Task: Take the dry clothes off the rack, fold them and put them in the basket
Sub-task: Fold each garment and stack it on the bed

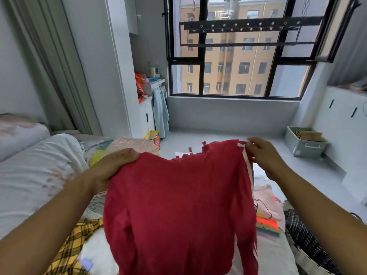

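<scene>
both hands (113, 165) (264, 155) hold a red garment (178, 205) up (over the bed (39, 175)).

Counting now: two hands showing, left hand (117, 163) and right hand (264, 155), both gripping one red garment (178, 205); one drying rack (248, 26) hanging at the one window (238, 76); one dark woven basket (305, 235) sitting at the near right corner of the bed (29, 175); four other cloth items lying on the bed: one yellow plaid piece (79, 235) near the left edge, one pink-striped piece (133, 143) at the far edge, one pale pink piece (266, 193) and one orange piece (266, 223) by the right edge; one green storage bin (303, 145) and one yellow box (154, 136) sitting on the floor (218, 135); one light-blue cloth (159, 112) hanging off the cabinet (146, 114)
</scene>
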The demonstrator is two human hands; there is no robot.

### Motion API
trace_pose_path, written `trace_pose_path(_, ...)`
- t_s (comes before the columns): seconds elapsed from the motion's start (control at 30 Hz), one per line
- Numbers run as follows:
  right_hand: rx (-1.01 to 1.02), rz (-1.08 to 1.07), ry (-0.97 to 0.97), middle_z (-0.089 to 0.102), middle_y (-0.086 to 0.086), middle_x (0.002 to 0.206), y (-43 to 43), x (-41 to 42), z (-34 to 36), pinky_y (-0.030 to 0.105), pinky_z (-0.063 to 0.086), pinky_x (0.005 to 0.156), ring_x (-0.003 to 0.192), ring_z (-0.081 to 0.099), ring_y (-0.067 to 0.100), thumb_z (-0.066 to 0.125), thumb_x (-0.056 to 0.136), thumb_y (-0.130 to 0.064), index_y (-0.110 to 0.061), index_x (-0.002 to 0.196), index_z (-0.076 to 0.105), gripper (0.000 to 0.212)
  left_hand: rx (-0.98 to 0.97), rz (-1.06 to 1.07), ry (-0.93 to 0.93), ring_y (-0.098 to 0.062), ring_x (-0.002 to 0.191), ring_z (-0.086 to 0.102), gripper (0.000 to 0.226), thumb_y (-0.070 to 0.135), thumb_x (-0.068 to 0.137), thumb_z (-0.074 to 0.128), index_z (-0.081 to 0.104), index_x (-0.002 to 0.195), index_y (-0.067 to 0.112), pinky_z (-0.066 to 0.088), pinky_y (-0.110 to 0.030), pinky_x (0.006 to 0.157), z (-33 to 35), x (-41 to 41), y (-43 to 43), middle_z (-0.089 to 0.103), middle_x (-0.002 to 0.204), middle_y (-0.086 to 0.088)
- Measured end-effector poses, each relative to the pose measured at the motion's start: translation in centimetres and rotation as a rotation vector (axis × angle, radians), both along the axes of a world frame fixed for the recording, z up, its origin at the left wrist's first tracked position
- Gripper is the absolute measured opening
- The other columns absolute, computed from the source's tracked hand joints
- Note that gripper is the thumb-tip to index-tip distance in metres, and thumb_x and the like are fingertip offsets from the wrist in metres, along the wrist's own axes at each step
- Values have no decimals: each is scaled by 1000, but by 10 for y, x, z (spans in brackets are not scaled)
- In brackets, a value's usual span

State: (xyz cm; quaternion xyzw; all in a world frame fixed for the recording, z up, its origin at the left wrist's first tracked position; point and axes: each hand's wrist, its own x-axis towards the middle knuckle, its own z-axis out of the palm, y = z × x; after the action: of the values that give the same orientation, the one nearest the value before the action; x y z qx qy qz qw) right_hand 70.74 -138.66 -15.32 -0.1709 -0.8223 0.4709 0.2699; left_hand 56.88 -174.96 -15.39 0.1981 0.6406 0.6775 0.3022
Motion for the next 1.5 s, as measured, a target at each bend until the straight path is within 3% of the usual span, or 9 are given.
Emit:
trace_pose_path(0.13, 11, 42, -91, 64, 5, 99, -17, -7, -11, 25, 37, 79, 95, 55, 19, 40, 96, -7, -11, 94, 66, 26, -246, -64, -12, -23, 81, 56, 37, 27, 71, 78, 57, 91, 4, 51, -33, 75, -31, 16, 3, 57, 86, -13)
trace_pose_path(0.23, 193, 88, -138, 65, 15, 108, -15, -6, 4, 28, 37, 79, 94, 55, 22, 40, 99, -13, -1, 102, 65, 29, -255, 267, 189, -18, 71, 49, 16, 18, 88, 61, 53, 76, 12, 39, -29, 63, -22, 11, -2, 53, 74, -8)
trace_pose_path(0.5, 350, 427, -685, 61, 0, 83, 2, 16, 15, 23, 40, 63, 73, 54, 12, 74, 76, -34, -17, 88, 59, 25, -254, 186, 159, -17, 74, 47, 45, 16, 54, 87, 51, 83, 13, 37, -28, 67, -9, 5, -28, 50, 76, -4)
trace_pose_path(0.67, 442, 216, -383, 52, -3, 71, 6, 5, 28, 20, 33, 53, 66, 46, 15, 76, 76, -16, -21, 72, 51, 26, -88, 334, 290, -12, 67, 54, 19, 8, 73, 69, 54, 84, 12, 48, -14, 57, 11, 5, -21, 60, 71, 1)
trace_pose_path(0.83, 262, 249, -367, 56, -3, 67, 7, 14, -7, 22, 34, 58, 65, 48, 13, 72, 79, -8, -15, 69, 59, 17, -604, -26, 205, -26, 89, 69, 78, 51, 39, 87, 69, 103, 9, 57, -28, 77, -5, 22, -26, 72, 98, -12)
trace_pose_path(0.97, -116, 135, 6, 57, 0, 72, 0, 14, -5, 18, 39, 58, 62, 50, 9, 63, 87, -12, -20, 75, 59, 15, -249, 272, 206, -18, 75, 70, 50, 46, 54, 83, 70, 91, 14, 56, -21, 61, 11, 14, -23, 73, 93, -10)
trace_pose_path(1.1, -5, 187, -238, 54, 5, 71, -12, 18, -30, 22, 33, 49, 54, 44, 9, 53, 94, -24, -21, 79, 53, 16, -657, 337, 431, -16, 77, 60, 26, 29, 92, 55, 67, 98, 7, 46, -20, 62, -11, 21, -19, 68, 93, -8)
trace_pose_path(1.3, -113, 273, -214, 58, 2, 73, 2, 24, -4, 24, 36, 56, 63, 50, 12, 63, 87, -24, -17, 80, 62, 10, -242, 420, 2, -25, 99, 63, 29, 24, 92, 56, 62, 114, 7, 50, -32, 82, -18, 16, -26, 67, 108, -14)
trace_pose_path(1.5, -36, 280, -419, 62, 1, 73, 11, -8, -23, 21, 39, 55, 62, 54, 10, 66, 85, -26, -11, 82, 64, 16, -599, 364, 240, -20, 76, 60, 13, 28, 86, 65, 67, 81, 17, 44, -26, 62, -36, -21, -20, 66, 82, -7)
